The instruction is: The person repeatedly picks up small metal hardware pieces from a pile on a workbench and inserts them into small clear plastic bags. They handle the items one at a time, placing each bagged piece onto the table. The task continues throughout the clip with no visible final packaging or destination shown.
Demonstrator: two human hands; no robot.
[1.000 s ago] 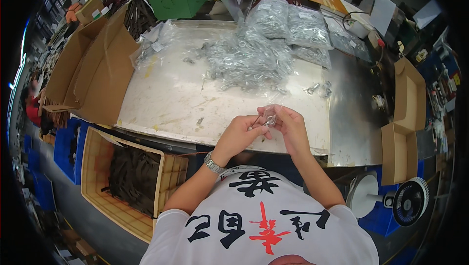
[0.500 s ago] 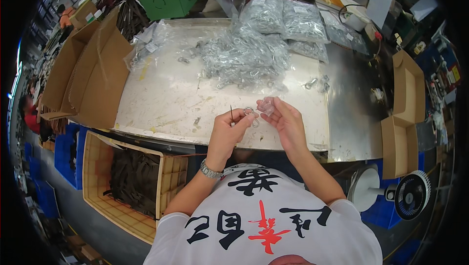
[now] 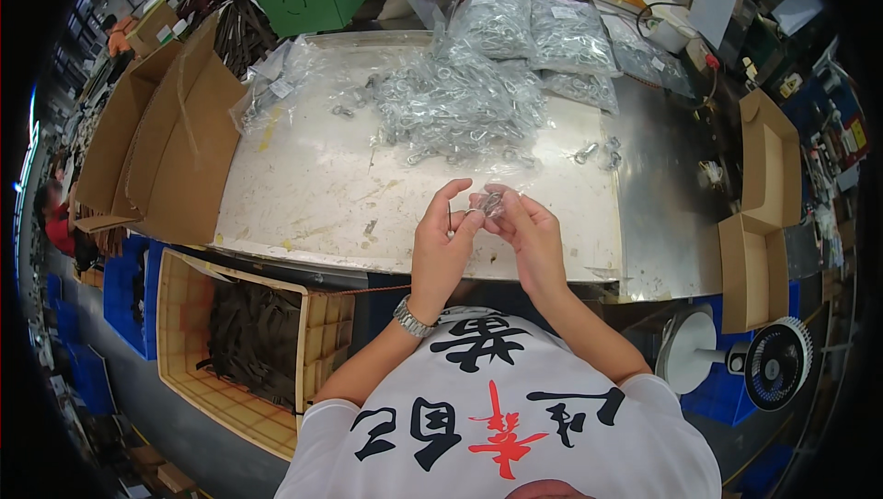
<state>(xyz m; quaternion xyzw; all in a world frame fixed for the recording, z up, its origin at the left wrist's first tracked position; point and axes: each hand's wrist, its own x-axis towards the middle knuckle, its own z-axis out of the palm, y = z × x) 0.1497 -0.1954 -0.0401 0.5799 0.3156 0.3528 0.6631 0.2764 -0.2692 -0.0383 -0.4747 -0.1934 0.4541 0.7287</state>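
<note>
Over the near part of the white worktable, my two hands meet at a small clear plastic bag [image 3: 492, 202]. My right hand [image 3: 538, 246] pinches the bag between thumb and fingers. Shiny metal hardware, looking like a ring or hook, shows at the bag, partly hidden by fingertips. My left hand [image 3: 441, 251] presses its thumb against that metal, index finger raised and bent. A thin dark pointed stick [image 3: 450, 216] also sticks out from my left fingers. Beyond the hands lies a heap of bagged metal hooks [image 3: 460, 103].
Full bags of hooks [image 3: 575, 34] are stacked at the back. Loose hooks [image 3: 586, 152] lie to the right. An open cardboard box [image 3: 184, 131] stands at the left, and a smaller one [image 3: 759, 260] at the right. Below are a yellow crate [image 3: 322, 352] and a fan [image 3: 775, 366].
My hands have come together. The metal rings from my left fingers are now at the bag held by my right hand. My left index finger has lifted.
</note>
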